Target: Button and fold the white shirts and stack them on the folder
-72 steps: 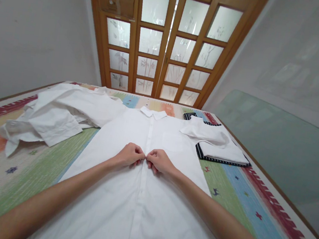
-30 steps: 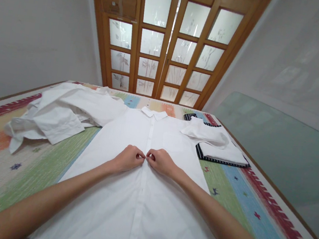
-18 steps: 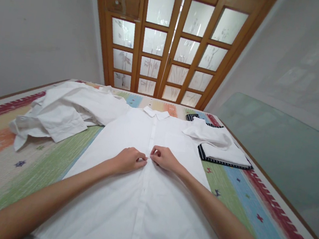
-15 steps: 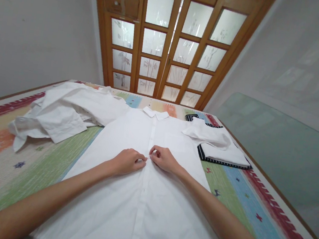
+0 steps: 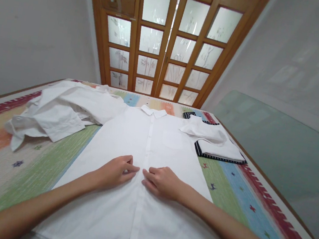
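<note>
A white collared shirt point(image 5: 120, 145) lies front side up, its button placket point(image 5: 148, 145) running down the middle. My left hand point(image 5: 119, 172) rests over the shirt just left of the placket, index finger stretched toward it and thumb a little apart. On the other side, my right hand point(image 5: 164, 182) has its curled fingertips at the placket's right edge, with gaps between them. The cloth between the hands lies flat, and no fold of it shows pinched in either hand. Small buttons show above the hands.
At the left lies another crumpled white garment point(image 5: 57, 109). To the right, a shirt sleeve point(image 5: 205, 132) lies over folded white cloth with black striped trim point(image 5: 219, 158). A patterned multicoloured cover point(image 5: 30, 168) lies beneath. Wooden glazed doors point(image 5: 165, 37) stand beyond, and a greenish panel point(image 5: 269, 139) leans right.
Both hands have moved down the placket toward me. Their fingertips, which were pinched together around a spot on the placket, are now further apart. The view has shifted slightly.
</note>
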A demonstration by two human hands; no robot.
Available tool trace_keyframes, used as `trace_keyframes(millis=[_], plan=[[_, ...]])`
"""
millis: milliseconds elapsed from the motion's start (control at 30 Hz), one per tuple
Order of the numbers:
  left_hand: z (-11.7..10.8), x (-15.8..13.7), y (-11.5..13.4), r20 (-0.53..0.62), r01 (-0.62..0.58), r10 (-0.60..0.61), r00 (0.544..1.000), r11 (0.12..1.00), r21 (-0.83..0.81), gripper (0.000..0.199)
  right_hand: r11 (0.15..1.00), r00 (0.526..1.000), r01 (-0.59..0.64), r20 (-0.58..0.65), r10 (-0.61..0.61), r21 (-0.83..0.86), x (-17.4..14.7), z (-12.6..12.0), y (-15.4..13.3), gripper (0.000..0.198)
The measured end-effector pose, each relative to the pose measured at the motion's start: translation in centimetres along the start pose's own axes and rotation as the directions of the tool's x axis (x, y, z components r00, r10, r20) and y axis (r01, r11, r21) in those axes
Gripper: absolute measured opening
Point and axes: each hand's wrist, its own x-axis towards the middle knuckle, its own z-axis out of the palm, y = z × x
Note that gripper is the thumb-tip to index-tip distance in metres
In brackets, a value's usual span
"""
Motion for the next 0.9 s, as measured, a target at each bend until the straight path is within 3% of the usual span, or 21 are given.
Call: trace_keyframes(millis=[67,167,267,400,567,700,900], plan=[[0.2,-0.8,0.6,0.011,-0.004,0.004,1.0,1.0,-0.018,0.025,0.993,1.0,0.01,-0.016,-0.008,0.117,-0.9,0.1,-1.2,0.031],[0.4,-1.2,1.5,0.03,-0.02,0.021,0.999,0.999,-0.049,0.025,0.957,0.99,-0.12,-0.039,0.135,0.266,-1.3,0.6,-2.6,0.032],[0.5,-1.0,1.9,0.025,-0.02,0.022,0.999,0.997,-0.068,0.028,0.911,0.951,-0.277,-0.051,0.306,0.305,-0.6,1.4,-3.2,0.03],[0.7,-0.7,2.0,0.021,-0.014,0.015,1.0,0.998,-0.06,0.025,0.859,0.91,-0.365,-0.058,0.411,0.358,0.6,2.1,-2.9,0.015],[1.0,-0.8,1.9,0.008,-0.029,0.03,1.0,0.999,-0.039,0.02,0.791,0.916,-0.327,-0.032,0.4,0.518,0.9,1.4,-2.3,0.01],[0.8,-0.8,2.1,0.07,0.008,-0.001,0.998,0.995,-0.104,0.019,0.726,0.93,-0.291,0.005,0.368,0.623,0.5,0.9,-1.7,0.009],[0.9,-0.3,3.0,0.108,0.011,0.001,0.994,0.993,-0.117,0.019,0.465,0.925,-0.342,0.205,0.32,0.817,-0.2,1.3,-0.4,0.009]])
